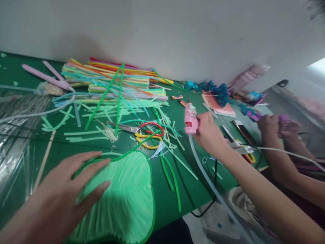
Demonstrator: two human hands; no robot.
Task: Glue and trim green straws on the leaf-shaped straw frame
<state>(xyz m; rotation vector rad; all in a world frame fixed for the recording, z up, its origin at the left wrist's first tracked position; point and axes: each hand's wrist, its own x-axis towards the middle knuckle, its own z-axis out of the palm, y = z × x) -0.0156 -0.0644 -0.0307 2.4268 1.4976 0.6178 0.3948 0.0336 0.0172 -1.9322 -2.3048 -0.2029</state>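
Observation:
A pink hot glue gun (189,119) stands nozzle up on the right of the green table, with a long translucent glue stick (200,166) trailing from its rear end. My right hand (209,135) is closed around it, and most of its fingers are hidden. Close to me lies a large light-green shape (127,196) of pipe cleaners in close rows, edged in darker green. A green strip runs up from its top edge. My left hand (68,189) rests over its left side with fingers apart. Scissors (149,133) with red and yellow handles lie just beyond the shape.
Bundles of coloured pipe cleaners (114,83) lie along the wall. A second, lilac glue gun (48,76) is at the left, near clear plastic wrap (17,135). At the right are a phone (244,132), more scissors (250,157) and another person's hands (276,127) holding something purple.

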